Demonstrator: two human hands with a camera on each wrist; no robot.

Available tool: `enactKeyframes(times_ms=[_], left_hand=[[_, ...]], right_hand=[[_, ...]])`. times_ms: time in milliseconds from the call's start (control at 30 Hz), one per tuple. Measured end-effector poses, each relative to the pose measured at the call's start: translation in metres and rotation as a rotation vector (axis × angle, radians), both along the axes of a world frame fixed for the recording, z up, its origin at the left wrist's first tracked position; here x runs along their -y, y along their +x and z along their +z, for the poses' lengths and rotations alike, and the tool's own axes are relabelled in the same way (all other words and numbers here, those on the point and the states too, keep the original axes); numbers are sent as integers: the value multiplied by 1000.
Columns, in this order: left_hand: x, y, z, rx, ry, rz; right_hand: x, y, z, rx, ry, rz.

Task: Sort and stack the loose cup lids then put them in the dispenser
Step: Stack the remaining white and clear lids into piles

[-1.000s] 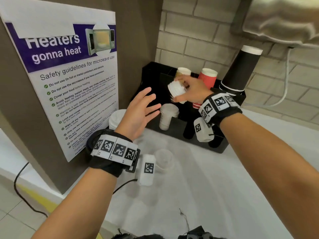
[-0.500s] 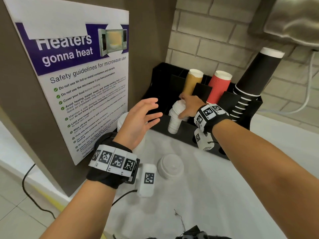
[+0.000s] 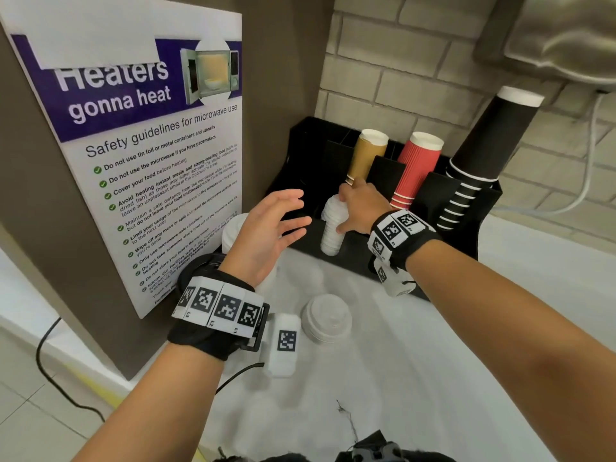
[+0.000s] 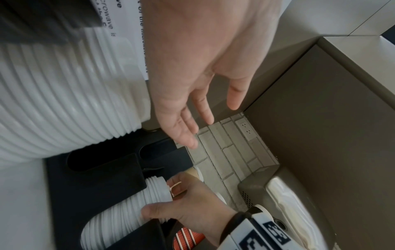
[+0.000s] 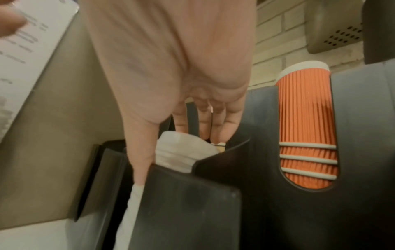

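The black dispenser stands against the brick wall. A stack of white lids sits in its left front slot. My right hand grips the top of that lid stack, thumb on one side and fingers behind. In the right wrist view my right hand straddles the lids at the slot wall. My left hand hovers open just left of the slot, holding nothing. A short stack of white lids lies loose on the counter. A taller white lid stack stands behind my left hand.
Brown cups, red ribbed cups and black cups fill the dispenser's rear tubes. A poster board walls off the left side. Black lids lie by my left wrist. A steel unit hangs at upper right.
My right hand has lowered the white lids it held in the air down into the dispenser's left slot. My left hand has stayed open beside it.
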State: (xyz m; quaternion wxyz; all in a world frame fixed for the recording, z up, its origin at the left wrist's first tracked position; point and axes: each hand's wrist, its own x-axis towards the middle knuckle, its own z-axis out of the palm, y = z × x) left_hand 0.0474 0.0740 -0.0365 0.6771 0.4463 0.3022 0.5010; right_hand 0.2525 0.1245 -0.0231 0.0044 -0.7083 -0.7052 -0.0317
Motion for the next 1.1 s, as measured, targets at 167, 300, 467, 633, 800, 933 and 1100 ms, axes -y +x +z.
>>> enactKeyframes(times_ms=[167,300,467,633,800,933,1100], left_hand=[[1,4,0,-4,-5,-9],[2,4,1,-9,-1,-10],[1,3,2,-4,4,0],[0,3,4,1,4,2],[2,4,2,-5,3,2],[5,4,-3,-32,7,8],[9,7,-8,-66,5,18]], right_hand=[[3,-7,-5,86,34,47],[5,-11,-8,114,26,31],[2,-8,-3,68,-57,52],[0,4,7,-142,-35,5],[10,6,7,-266,23,63],[40,-3,4,-397,22,346],[85,-27,-36,-108,-665,331]])
